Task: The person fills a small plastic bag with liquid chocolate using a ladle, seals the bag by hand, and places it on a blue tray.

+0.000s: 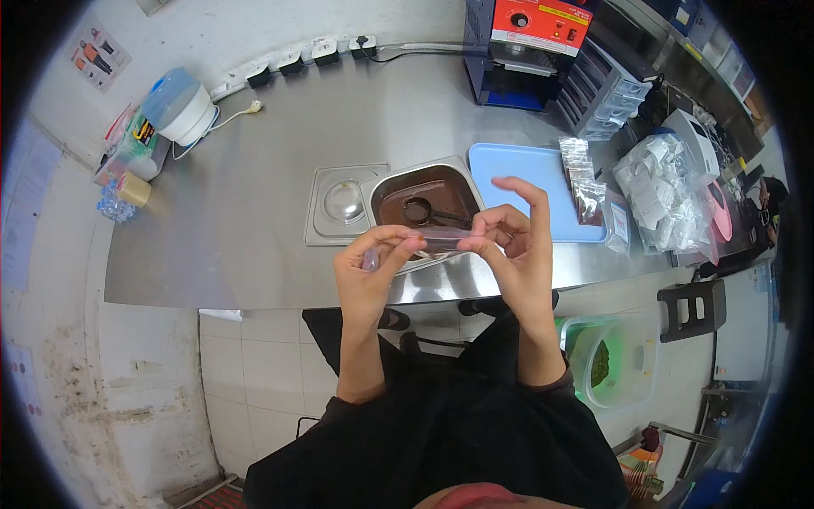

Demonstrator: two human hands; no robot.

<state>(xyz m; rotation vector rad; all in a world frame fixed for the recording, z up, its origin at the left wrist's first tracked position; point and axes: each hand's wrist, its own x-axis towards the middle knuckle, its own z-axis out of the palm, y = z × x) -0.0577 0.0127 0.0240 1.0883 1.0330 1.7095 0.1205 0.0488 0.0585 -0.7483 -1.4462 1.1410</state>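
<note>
Both hands pinch a small clear plastic bag (443,239) stretched between them, above the near rim of a steel pan. My left hand (375,261) grips one end between thumb and fingers, with more of the plastic showing at its palm. The other end is pinched by my right hand (512,248), whose index finger points up and away. In the steel pan (467,167) lies brown sauce (448,191) with a black round measuring spoon (417,210) resting in it. A steel lid (321,219) lies left of the pan.
At the right, a light blue tray (509,156) bears filled sachets (582,181). Beyond stand a red and blue cup sealer (540,32) and plastic drawers (613,102); a bulky plastic bag (661,191) sits further right. Tape (134,189) and a white-and-blue appliance (184,111) are at left.
</note>
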